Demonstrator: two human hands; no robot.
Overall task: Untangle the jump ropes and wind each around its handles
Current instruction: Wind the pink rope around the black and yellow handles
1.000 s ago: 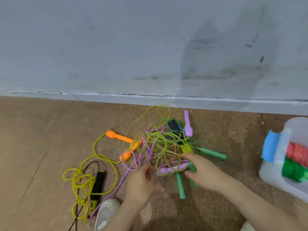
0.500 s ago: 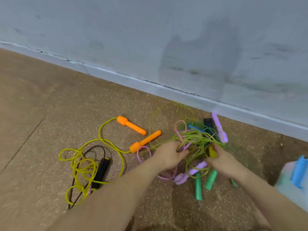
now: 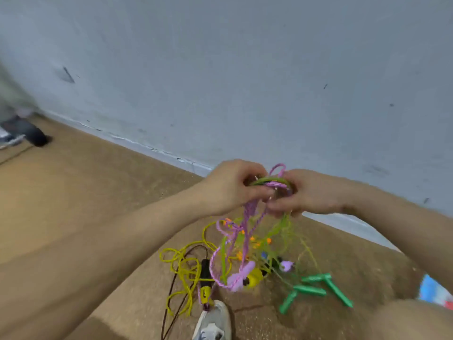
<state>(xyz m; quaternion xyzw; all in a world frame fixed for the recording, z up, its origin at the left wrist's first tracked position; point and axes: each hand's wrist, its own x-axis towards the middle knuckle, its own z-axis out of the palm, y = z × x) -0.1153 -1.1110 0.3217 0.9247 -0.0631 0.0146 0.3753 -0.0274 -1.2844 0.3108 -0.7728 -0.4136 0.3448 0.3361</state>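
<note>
My left hand [image 3: 232, 186] and my right hand [image 3: 310, 192] are raised side by side in front of the wall, both gripping a knot of purple and green cords [image 3: 272, 182]. The purple rope [image 3: 246, 224] and thin green rope [image 3: 286, 231] hang down from it to the floor. Below dangle a purple handle [image 3: 241, 276], a second purple handle [image 3: 286, 265] and a yellow handle [image 3: 255, 278]. Green handles [image 3: 316, 289] lie on the floor at the right. A yellow rope [image 3: 182, 268] with a black handle [image 3: 205, 267] lies at the left.
The wall's baseboard [image 3: 157, 150] runs diagonally behind my hands. My shoe [image 3: 213, 322] is at the bottom, touching the ropes. A blue and white container [image 3: 434, 290] sits at the right edge. A dark object [image 3: 31, 134] lies at the far left by the wall.
Both hands have lifted the tangled bundle off the floor to in front of the wall, and the cords now hang down. The view has swung left and tilted.
</note>
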